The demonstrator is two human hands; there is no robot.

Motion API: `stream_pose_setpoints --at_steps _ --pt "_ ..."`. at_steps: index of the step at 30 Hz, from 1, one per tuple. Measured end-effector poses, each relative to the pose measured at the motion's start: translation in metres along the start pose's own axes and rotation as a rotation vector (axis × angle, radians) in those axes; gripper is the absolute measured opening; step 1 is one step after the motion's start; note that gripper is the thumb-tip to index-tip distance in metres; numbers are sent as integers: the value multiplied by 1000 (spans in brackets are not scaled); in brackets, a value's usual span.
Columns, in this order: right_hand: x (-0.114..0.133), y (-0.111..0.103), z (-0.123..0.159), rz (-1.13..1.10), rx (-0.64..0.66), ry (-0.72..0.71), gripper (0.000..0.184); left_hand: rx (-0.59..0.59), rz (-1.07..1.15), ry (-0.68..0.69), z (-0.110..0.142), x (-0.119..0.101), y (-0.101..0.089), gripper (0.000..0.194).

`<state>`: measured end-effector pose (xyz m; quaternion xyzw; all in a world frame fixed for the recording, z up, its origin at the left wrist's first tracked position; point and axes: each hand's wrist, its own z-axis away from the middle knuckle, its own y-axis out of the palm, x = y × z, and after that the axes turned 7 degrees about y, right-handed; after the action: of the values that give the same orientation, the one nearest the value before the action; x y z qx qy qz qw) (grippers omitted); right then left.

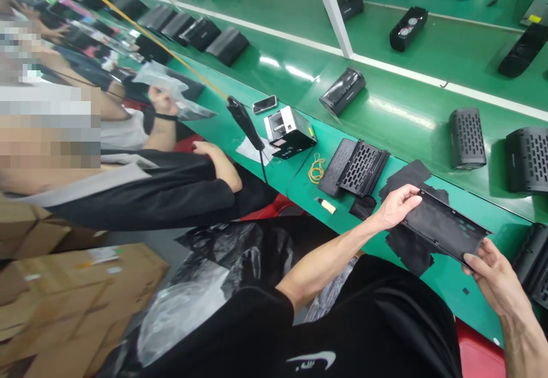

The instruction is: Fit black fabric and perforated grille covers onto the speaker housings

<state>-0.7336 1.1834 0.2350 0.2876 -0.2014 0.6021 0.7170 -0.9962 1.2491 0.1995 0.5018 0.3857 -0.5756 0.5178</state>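
Note:
Between my hands is a black plastic speaker grille panel point(445, 226), its hollow inner side facing up and partly lined with dark sheet. My left hand point(399, 206) pinches its left end, thumb on top. The right end sits in the fingers of my right hand point(492, 272). Under and around the panel, black fabric pieces point(411, 249) lie on the green bench point(462, 304). Left of my left hand rests a stack of black perforated grilles point(362, 167). A small cream-handled tool point(327, 205) lies near them.
A silver-and-black box device point(291, 129), a phone point(264, 104) and yellow rubber bands point(317, 168) are on the bench. A black handheld tool point(244, 121) hangs on a yellow cord. Black speaker housings point(467, 138) stand on the green belt. Another person point(171, 187) sits left; cartons point(85, 286) stand behind.

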Motion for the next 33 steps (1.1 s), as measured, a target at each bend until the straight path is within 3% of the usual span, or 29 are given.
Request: stream_pose_setpoints --at_steps 10,15,25,33 --pt "-4 5 -2 -109 -28 58 45 -9 28 -30 0 7 2 49" --pt "-11 3 -10 -155 -137 107 52 4 37 -45 -3 13 0 49" --pt "-21 -5 -17 -188 -113 105 49 68 264 -181 -4 26 -4 60" --pt "-25 -11 -16 -186 -115 92 49 96 357 -217 -3 19 -3 63"
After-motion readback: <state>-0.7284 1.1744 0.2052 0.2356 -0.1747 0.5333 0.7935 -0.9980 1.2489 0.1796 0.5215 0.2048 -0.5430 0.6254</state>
